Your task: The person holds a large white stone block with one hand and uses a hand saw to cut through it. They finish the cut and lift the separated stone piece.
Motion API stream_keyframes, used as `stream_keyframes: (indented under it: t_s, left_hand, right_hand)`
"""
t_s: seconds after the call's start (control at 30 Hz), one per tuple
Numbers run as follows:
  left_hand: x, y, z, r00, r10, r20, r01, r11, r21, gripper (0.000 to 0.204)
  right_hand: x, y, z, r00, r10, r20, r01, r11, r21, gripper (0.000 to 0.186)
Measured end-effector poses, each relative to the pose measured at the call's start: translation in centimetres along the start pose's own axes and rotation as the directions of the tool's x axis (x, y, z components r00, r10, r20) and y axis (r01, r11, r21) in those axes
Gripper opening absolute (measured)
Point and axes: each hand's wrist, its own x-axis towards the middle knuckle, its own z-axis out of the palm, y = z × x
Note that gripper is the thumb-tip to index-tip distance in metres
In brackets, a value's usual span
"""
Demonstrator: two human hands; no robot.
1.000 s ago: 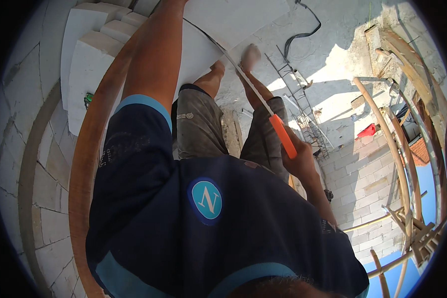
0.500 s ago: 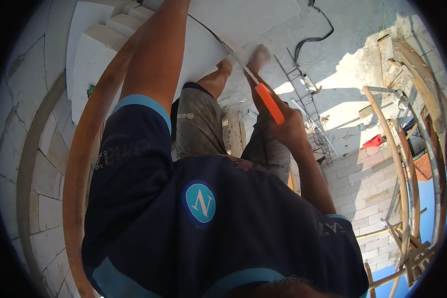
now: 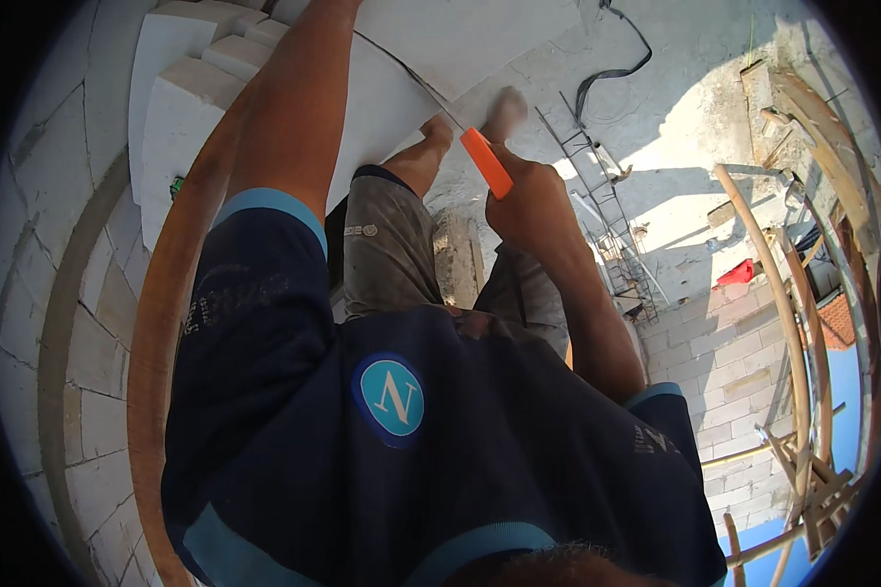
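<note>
My right hand [image 3: 533,210] is closed around the orange handle of a handsaw [image 3: 486,162]. The narrow dark blade is seen nearly edge-on and runs up and left along a large pale block or slab [image 3: 470,44] at the top. From the handle's far end, the blade reaches toward my left forearm. My left arm [image 3: 299,108] stretches upward past the top edge, so the left hand is out of the picture. My bare legs and one blurred foot [image 3: 509,106] are below the pale surface.
White blocks [image 3: 191,103] are stacked at the left, beside a curved wooden beam [image 3: 152,342] and a block wall [image 3: 98,391]. A steel rebar frame [image 3: 602,201] and a black strap [image 3: 612,73] lie on the floor. Wooden poles [image 3: 773,284] stand at the right.
My right hand has pushed the handsaw up and left, bringing its handle closer to the pale block. My left arm has shifted slightly left in the picture.
</note>
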Motion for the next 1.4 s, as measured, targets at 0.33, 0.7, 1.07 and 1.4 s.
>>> stream_keyframes:
  t_s: [0.33, 0.7, 1.07, 1.4]
  left_hand:
    - [-1.2, 1.1, -2.3, 0.921, -0.312, 0.234, 0.343, 0.934, -0.102, 0.064]
    - [-1.8, 0.8, -1.4, 0.949, -0.28, 0.144, 0.298, 0.947, -0.123, 0.076]
    - [-1.4, 0.4, -1.0, 0.998, -0.012, 0.058, 0.017, 0.997, -0.074, 0.069]
    - [-2.0, 0.5, -0.1, 0.899, -0.268, 0.346, 0.373, 0.882, -0.287, 0.077]
  right_hand:
    - [-4.0, -0.5, -1.4, 0.997, 0.081, 0.018, -0.082, 0.995, 0.058, 0.06]
    - [-10.5, 0.3, -2.6, 0.982, 0.185, 0.045, -0.189, 0.977, 0.095, 0.061]
    - [-11.0, 3.2, -2.4, 0.998, 0.064, 0.001, -0.063, 0.993, 0.103, 0.074]
    - [-6.2, 1.5, 0.5, 0.987, 0.128, 0.096, -0.132, 0.991, 0.038, 0.071]
